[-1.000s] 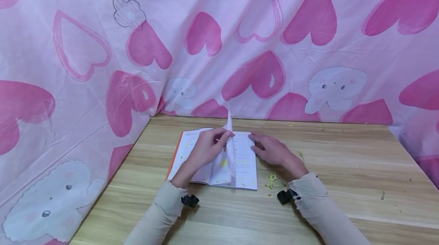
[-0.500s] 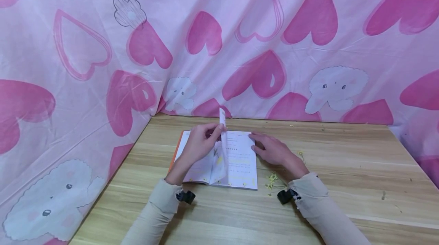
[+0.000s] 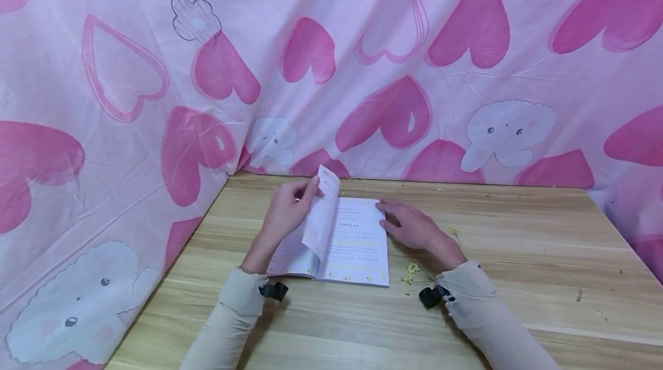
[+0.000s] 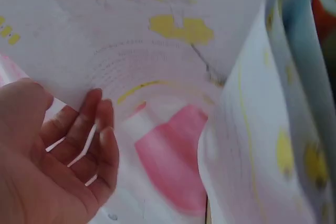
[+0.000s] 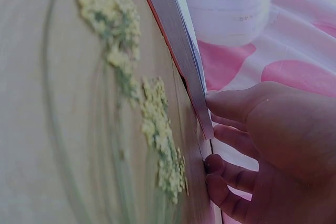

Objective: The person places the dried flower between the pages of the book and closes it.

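An open book (image 3: 359, 249) with an orange cover edge lies on the wooden table, its pages printed with text and small yellow pictures. My left hand (image 3: 287, 209) pinches a raised page (image 3: 325, 206) near its upper corner, between thumb and fingers. Seen from the left wrist, that page (image 4: 121, 19) spreads wide and bends over, with the thumb in front of its corner. At the book's right edge rests my right hand (image 3: 411, 225), its fingers near the upper corner. The right wrist view has the thumb (image 5: 231, 103) against the page edges, the other fingers loosely bent beside them.
Dried yellow flower sprigs (image 3: 411, 271) lie on the table (image 3: 518, 255) just right of the book, below my right hand. Pink heart-patterned cloth (image 3: 383, 111) hangs behind and to the left of the table. Small dark camera mounts (image 3: 274, 290) sit on both wrists.
My left hand has moved left and slightly up, carrying the page from near upright over toward the left side. More of the right page shows. The right hand stays in place.
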`<state>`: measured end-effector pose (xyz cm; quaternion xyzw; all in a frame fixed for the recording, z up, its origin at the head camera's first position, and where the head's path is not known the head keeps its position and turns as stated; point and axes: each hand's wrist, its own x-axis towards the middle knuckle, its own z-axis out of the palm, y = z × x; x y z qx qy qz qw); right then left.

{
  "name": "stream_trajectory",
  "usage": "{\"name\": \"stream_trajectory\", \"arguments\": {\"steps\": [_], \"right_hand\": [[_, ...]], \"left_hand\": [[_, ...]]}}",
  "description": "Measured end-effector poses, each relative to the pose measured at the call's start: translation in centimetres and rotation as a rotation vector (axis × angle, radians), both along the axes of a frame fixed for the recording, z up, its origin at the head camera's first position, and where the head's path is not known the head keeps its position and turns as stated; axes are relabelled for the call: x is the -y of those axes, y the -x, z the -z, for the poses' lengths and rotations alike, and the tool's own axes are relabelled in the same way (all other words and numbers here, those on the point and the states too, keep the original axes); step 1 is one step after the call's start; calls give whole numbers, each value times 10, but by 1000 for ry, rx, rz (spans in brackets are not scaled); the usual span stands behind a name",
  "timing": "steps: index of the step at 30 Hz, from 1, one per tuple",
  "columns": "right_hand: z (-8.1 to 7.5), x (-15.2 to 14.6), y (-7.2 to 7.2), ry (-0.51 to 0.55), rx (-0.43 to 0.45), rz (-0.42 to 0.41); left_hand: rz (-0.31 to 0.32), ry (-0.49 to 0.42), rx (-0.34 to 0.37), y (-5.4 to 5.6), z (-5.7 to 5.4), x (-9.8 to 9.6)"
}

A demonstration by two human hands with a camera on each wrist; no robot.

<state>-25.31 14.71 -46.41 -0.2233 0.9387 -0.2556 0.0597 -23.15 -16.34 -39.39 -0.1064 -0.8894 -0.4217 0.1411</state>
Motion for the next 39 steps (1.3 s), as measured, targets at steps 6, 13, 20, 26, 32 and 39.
{"name": "stream_trajectory", "arguments": {"steps": [6, 13, 20, 26, 32, 39], "right_hand": [[-1, 1, -2, -1, 11, 7], [0, 0, -2, 1, -6, 1], [0, -1, -1, 1, -5, -3], [0, 0, -2, 2, -3, 0], [0, 0, -2, 5, 4, 5], [-1, 0, -3, 8, 11, 10]], "left_hand": [[-7, 92, 88, 2, 0, 18], [12, 170, 170, 4, 0, 31], [7, 259, 218, 7, 7, 37], [-14, 330, 304, 6, 16, 41], [-46, 396, 373, 4, 22, 43], [-77, 493, 442, 3, 25, 44]]}}
